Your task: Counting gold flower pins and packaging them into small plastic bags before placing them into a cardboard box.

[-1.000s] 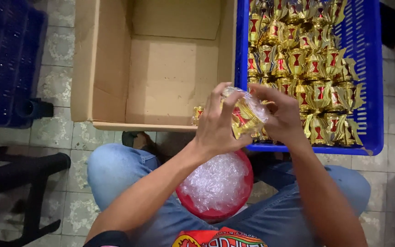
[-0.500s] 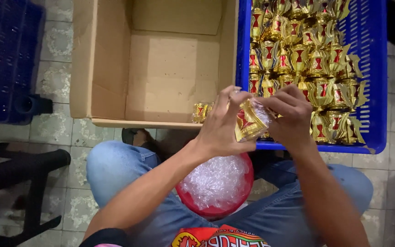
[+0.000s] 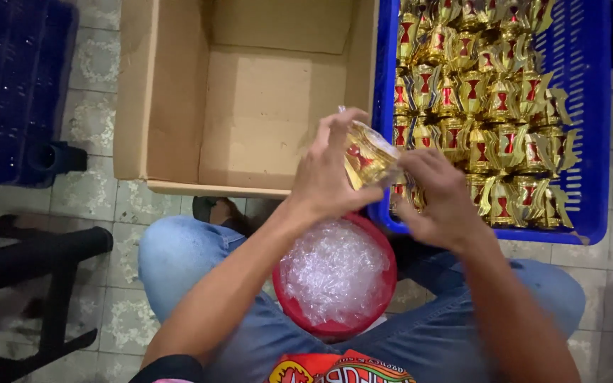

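Wrapped gold piece [image 3: 367,157] now higher.

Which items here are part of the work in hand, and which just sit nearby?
In use: left hand and right hand holding a gold-wrapped piece; blue plastic crate; red bowl of clear wrappers; open cardboard box.
Nearby: black stool; dark blue crate.

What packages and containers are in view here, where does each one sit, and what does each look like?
Cardboard box: open, brown, on the tiled floor ahead.
Blue crate: plastic, right of the box, filled with gold and red wrapped packets.
Wrapped packet: gold and red under clear film, held between left hand and right hand.
Red bowl: round, on the lap, holding clear plastic wrappers.
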